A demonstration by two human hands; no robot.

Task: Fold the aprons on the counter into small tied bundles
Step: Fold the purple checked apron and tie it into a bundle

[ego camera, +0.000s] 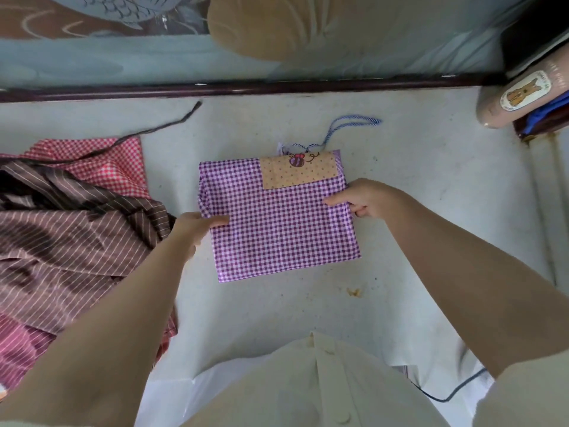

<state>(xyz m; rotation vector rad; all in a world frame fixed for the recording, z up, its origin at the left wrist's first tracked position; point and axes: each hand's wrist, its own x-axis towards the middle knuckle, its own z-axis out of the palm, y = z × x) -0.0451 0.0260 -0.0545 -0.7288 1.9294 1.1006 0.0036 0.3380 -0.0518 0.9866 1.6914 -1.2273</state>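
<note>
I see the folded purple checked apron [277, 223] flat on the worktop [431, 211], between my hands. The left hand [194, 228] fingers pinch its left edge, and the right hand [365, 197] fingers pinch its right edge.

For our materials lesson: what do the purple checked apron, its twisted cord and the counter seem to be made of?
Purple checked apron: thin woven cloth, probably cotton, matt; it folds flat with crisp edges. Twisted cord: blue-and-white spun strands, fibre unclear. Counter: pale speckled stone or concrete, dull, going by its flecks.
</note>
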